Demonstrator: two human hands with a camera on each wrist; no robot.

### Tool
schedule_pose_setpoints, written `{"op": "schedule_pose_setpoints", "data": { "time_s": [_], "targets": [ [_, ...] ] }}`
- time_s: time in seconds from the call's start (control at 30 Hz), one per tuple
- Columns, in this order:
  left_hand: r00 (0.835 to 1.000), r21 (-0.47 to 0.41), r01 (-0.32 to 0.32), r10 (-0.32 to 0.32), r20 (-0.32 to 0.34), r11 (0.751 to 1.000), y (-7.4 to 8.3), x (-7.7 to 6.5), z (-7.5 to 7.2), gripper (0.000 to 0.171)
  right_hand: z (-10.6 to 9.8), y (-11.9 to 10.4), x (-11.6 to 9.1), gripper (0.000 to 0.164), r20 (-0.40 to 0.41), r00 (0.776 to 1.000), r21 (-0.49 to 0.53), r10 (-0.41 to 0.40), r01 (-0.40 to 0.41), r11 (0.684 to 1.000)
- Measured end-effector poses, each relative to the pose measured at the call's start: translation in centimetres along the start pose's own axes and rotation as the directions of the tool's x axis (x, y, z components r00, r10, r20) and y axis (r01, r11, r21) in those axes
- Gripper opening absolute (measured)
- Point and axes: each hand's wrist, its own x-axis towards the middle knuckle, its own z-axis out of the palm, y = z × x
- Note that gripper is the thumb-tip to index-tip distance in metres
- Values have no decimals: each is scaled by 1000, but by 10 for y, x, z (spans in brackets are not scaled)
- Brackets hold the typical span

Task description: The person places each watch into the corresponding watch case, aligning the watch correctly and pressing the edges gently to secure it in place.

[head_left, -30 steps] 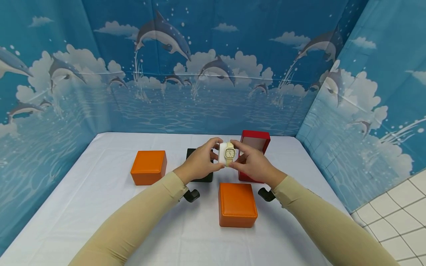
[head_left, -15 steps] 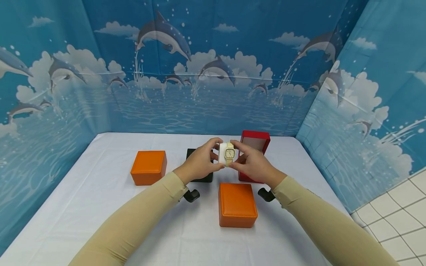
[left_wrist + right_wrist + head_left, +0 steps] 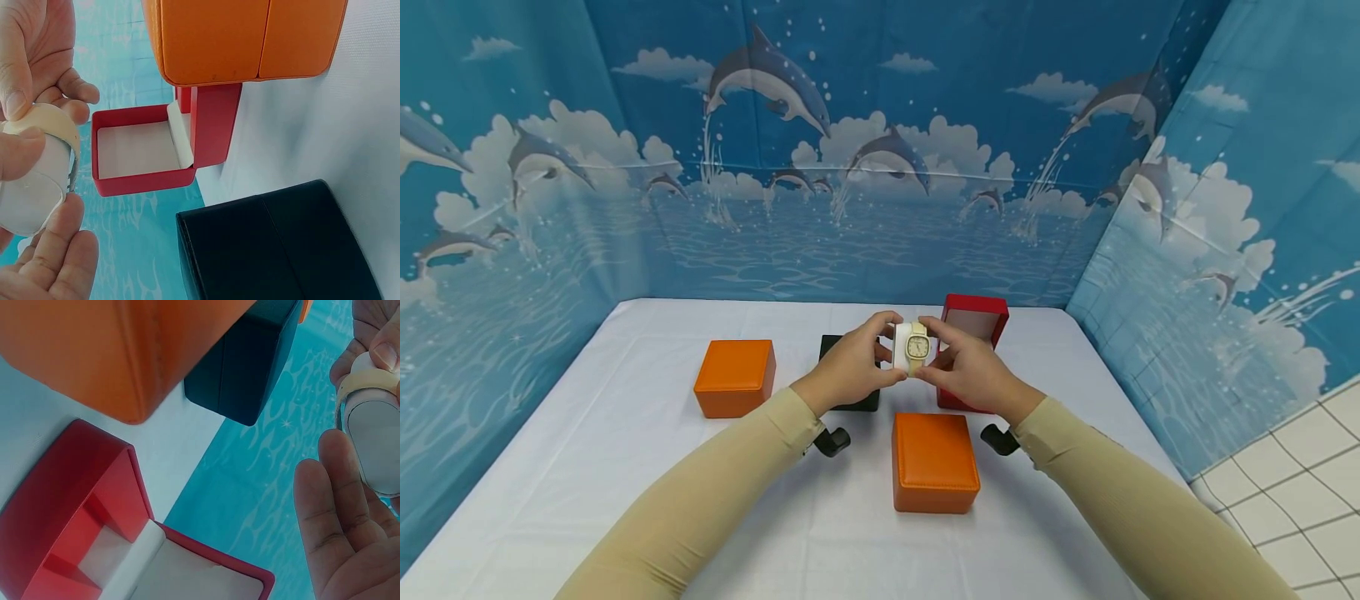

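Note:
A wristwatch (image 3: 917,347) with a cream strap and squarish dial is wrapped round a white watch pillow (image 3: 900,346), held up above the table. My left hand (image 3: 848,364) grips the pillow's left end between thumb and fingers. On the other side, my right hand (image 3: 972,368) pinches the watch, index finger at the top of the strap and thumb at the bottom. The strap (image 3: 370,380) curves over the pillow (image 3: 377,444) in the right wrist view. Behind the right hand stands a red watch box (image 3: 976,305), lid raised; its white lining (image 3: 134,150) shows in the left wrist view.
A dark box (image 3: 863,400), partly hidden, sits behind the left hand. One orange box (image 3: 734,367) stands to the left, another orange box (image 3: 934,454) nearer the front between the forearms. White cloth (image 3: 625,442) covers the table; a dolphin-print curtain (image 3: 880,233) hangs behind.

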Motion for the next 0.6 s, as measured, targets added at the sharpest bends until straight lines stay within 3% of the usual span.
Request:
{"op": "schedule_pose_setpoints", "data": {
  "time_s": [0.6],
  "targets": [
    [1000,10,-4,4,0,1000,1,0,1,74,-2,-3,-1,83,14,1000,1,18,-18,1000]
  ]
}}
